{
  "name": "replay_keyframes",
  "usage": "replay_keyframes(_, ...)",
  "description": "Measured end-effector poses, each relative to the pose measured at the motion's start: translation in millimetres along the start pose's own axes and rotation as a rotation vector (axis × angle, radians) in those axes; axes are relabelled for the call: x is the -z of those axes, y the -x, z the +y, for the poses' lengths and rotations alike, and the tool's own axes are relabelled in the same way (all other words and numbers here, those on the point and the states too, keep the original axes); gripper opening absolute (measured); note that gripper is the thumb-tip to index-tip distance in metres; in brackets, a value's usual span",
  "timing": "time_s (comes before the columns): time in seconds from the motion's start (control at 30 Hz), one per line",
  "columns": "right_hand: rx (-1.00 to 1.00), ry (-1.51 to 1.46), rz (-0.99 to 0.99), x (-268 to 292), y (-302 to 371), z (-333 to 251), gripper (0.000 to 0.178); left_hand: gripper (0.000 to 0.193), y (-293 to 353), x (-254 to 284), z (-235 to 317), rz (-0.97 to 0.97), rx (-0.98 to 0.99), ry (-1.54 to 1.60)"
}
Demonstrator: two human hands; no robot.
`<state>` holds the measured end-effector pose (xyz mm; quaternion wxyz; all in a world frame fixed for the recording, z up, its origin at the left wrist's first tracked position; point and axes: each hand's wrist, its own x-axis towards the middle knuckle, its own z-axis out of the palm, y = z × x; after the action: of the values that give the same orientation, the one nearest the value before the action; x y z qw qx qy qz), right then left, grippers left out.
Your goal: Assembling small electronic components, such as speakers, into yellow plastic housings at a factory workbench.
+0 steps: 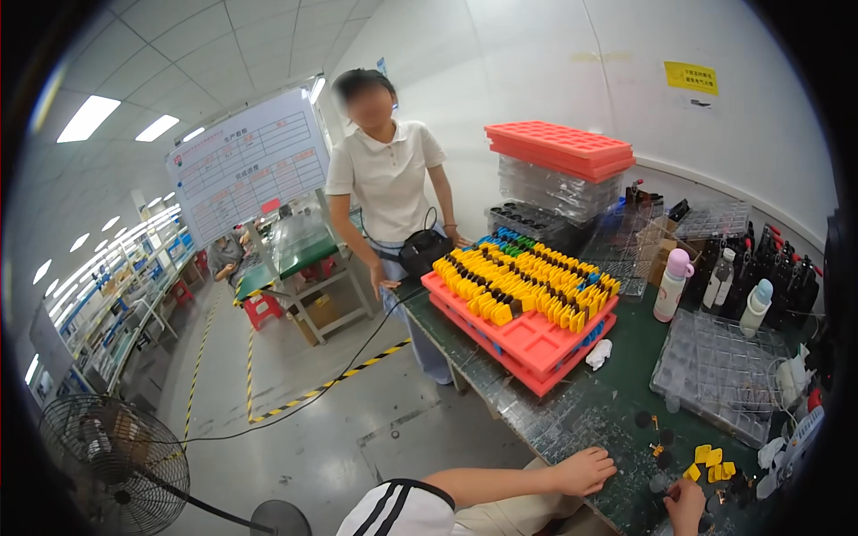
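My left hand [584, 471] lies at the near edge of the green worktable [545, 406], its fingers loosely laid on the surface with nothing in them. Further right, my right hand [685, 506] is closed, fingertips down on the table; what they hold, if anything, is hidden. Beside it lies a small group of yellow plastic pieces [713, 460]. Small dark discs [643, 419] and tiny copper-coloured bits [658, 449] are scattered between the hands and the trays.
Red foam trays [536, 357] carry rows of yellow pieces [527, 277]. More red trays [559, 147] top a stack of clear trays [554, 189]. Bottles [673, 286], a clear divided tray [715, 375] and black tools [778, 277] stand right. A person [393, 179] stands across; a fan [116, 464] is left.
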<state>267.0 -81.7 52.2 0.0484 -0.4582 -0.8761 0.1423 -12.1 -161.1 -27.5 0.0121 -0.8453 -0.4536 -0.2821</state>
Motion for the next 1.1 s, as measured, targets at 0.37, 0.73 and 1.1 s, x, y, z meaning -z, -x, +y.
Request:
replay_keyframes(0.37,-0.013,-0.098,0.347,2,-5,-8,0.016,0.049,-4,0,-5,0.020,-0.232,0.082)
replay_keyframes(0.73,-0.007,-0.235,0.571,0,4,-23,0.024,0.070,-2,9,-6,-0.095,-0.161,0.091)
replay_keyframes(1.1,-0.135,-0.218,0.470,-7,-1,-10,0.024,0.068,-1,8,-2,-0.093,-0.146,0.094)
